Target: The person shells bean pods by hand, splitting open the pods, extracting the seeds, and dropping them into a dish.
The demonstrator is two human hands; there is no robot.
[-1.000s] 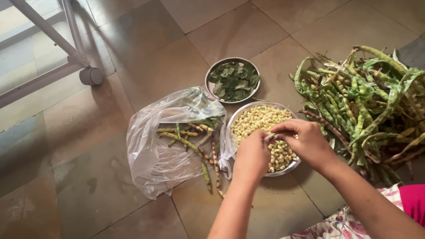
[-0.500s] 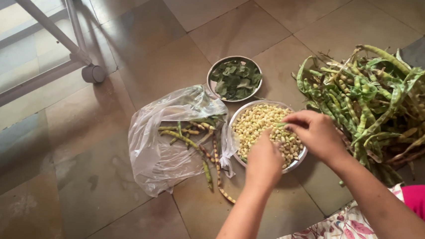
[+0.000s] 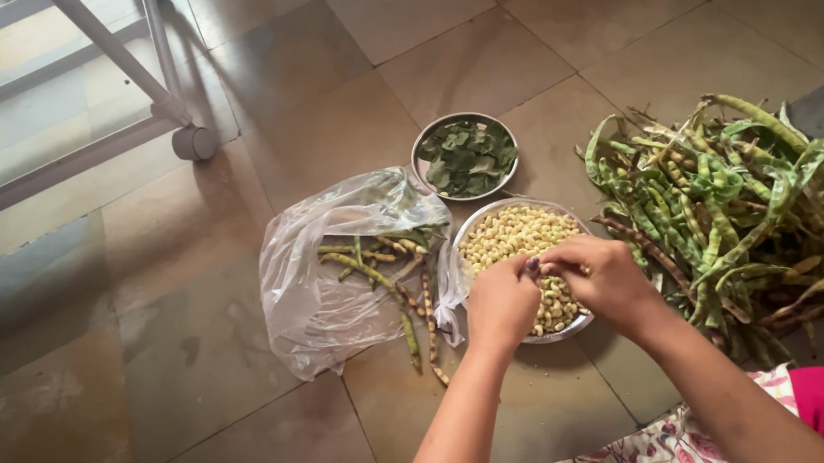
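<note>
I see left hand (image 3: pixel 502 303) and right hand (image 3: pixel 609 281) pinching one pod (image 3: pixel 537 266) above the bean bowl (image 3: pixel 503 217); beans could scatter past its rim.

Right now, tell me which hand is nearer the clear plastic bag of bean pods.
Left. The left hand is just right of the bag, over the steel bowl; the right hand is farther right.

Bare floor (image 3: pixel 251 417) is found at eight o'clock; passage at three o'clock is blocked by the pods (image 3: pixel 739 209).
</note>
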